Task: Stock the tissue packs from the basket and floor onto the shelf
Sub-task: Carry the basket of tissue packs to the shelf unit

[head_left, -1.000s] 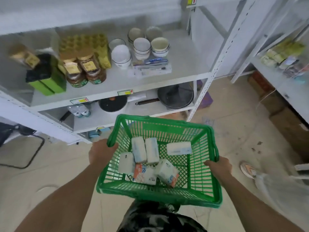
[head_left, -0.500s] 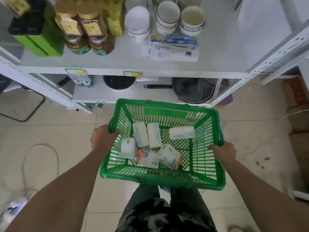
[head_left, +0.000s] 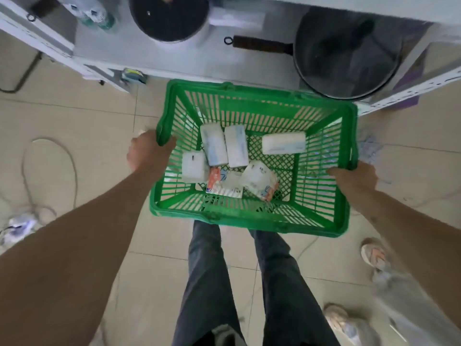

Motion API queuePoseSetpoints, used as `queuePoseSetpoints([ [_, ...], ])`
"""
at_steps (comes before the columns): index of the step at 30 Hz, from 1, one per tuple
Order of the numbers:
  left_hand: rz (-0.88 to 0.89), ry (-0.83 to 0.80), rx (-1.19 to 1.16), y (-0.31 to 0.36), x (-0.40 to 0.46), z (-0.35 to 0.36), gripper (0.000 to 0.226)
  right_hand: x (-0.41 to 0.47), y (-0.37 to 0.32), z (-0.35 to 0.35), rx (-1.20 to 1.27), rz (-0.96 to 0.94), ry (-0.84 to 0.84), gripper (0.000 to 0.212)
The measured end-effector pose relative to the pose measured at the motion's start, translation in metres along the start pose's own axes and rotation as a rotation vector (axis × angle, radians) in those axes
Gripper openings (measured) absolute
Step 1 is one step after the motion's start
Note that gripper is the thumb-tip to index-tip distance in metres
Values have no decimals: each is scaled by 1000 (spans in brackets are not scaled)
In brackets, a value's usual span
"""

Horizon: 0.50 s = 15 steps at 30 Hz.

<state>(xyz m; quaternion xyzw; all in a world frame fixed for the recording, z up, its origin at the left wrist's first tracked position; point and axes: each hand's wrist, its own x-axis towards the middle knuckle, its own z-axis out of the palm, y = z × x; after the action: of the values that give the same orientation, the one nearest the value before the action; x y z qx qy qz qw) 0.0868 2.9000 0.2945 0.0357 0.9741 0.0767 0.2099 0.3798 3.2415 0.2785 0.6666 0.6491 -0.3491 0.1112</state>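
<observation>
Six tissue packs (head_left: 235, 149) lie loose on the basket (head_left: 252, 221) floor. Left hand (head_left: 147, 153) and right hand (head_left: 354, 178) each clamp a side rim; lower it level beside the shelf (head_left: 249, 66) edge.

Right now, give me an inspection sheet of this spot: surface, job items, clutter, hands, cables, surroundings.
Surface: low white shelf, partly free.
Job's things: six tissue packs in green basket; more wrapped packs on floor.
Clutter: black pan, round black pot, bottles.
Hands: left hand and right hand grip the basket rims.
Cables: loose cord on tiles.
Surroundings: another person's shoes at right.
</observation>
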Motion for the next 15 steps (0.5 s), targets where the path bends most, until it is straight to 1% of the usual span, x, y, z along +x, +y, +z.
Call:
queuePoseSetpoints([
  [3, 17, -2, -10, -3, 25, 39, 44, 29, 9, 35, 9, 36, 8, 29],
  [7, 35, -7, -17, -13, 61, 91, 39, 66, 23, 83, 14, 46, 31, 25],
  [15, 72, -24, -6, -42, 121, 188, 40, 135, 36, 183, -58, 22, 39, 33],
])
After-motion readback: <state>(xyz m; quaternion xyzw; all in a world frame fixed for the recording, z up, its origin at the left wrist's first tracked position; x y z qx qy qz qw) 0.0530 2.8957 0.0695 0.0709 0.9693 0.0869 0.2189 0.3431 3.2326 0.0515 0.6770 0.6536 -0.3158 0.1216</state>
